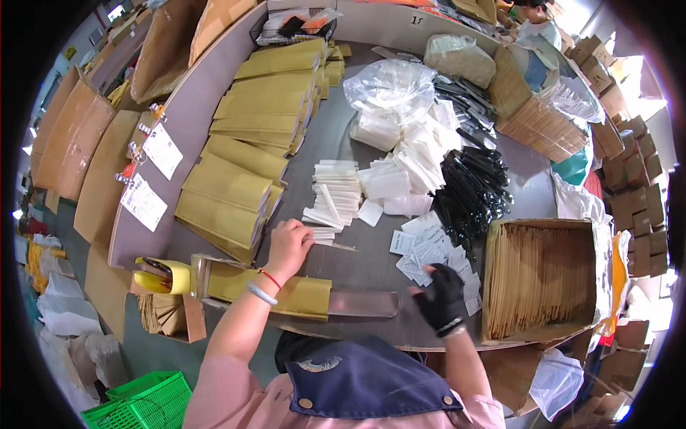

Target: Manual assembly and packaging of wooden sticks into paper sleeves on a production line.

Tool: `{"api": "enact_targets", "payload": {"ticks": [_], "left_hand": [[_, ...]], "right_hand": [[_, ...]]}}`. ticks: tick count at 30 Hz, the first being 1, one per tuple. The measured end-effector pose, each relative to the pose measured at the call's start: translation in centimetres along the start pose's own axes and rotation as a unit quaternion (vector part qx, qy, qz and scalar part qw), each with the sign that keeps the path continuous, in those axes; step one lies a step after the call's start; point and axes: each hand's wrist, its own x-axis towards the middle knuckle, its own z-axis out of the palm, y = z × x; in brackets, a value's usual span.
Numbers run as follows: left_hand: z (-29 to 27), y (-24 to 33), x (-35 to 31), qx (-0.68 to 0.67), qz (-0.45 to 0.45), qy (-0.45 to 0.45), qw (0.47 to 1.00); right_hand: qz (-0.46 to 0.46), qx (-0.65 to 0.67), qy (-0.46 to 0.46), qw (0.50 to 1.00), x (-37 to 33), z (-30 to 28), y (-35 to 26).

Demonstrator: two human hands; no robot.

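My bare left hand (289, 247), with a red cord and a pale bangle at its wrist, has its fingers closed at the near end of a stack of thin white packets (336, 189). The fingertips seem to pinch one packet there. My right hand (440, 299) wears a black fingerless glove and hovers by the spread of printed paper slips (436, 250). Its thumb and forefinger are apart, with nothing seen between them. A yellow padded mailer (304, 294) lies across a metal plate (364, 303) at the table's near edge, under my left forearm.
Stacked yellow mailers (225, 193) line the left side. More white packets (421, 161) and black-wrapped items (471, 193) pile up centrally. At right stands a carton (493, 286) packed with brown envelopes. A yellow holder (163, 277) sits near left; a low wall (175, 107) bounds the table.
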Motion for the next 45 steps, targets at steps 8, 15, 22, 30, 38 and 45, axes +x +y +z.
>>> {"api": "enact_targets", "payload": {"ticks": [8, 15, 22, 30, 38, 45], "left_hand": [[0.9, 0.7, 2.9, -0.005, 0.068, -0.029, 0.997], [8.0, 7.5, 7.2, -0.126, 0.214, -0.082, 0.965], [8.2, 7.2, 5.6, -0.049, 0.241, -0.137, 0.959], [3.6, 7.9, 2.2, -0.112, 0.237, -0.188, 0.947], [4.6, 5.3, 6.1, -0.027, 0.146, 0.006, 0.989], [5.2, 6.7, 6.3, -0.001, 0.129, -0.076, 0.989]], "right_hand": [[0.329, -0.111, 0.185, 0.919, -10.2, -9.0, 16.2], [0.382, -0.211, 0.048, 0.899, -10.8, -9.5, 18.4], [0.412, -0.254, 0.022, 0.875, -10.0, -9.1, 17.1], [0.483, -0.262, 0.035, 0.835, -10.2, -9.9, 18.6], [0.296, 0.146, 0.437, 0.837, -9.6, -10.7, 17.4], [0.362, 0.12, 0.378, 0.844, -9.1, -9.0, 16.6]]}}
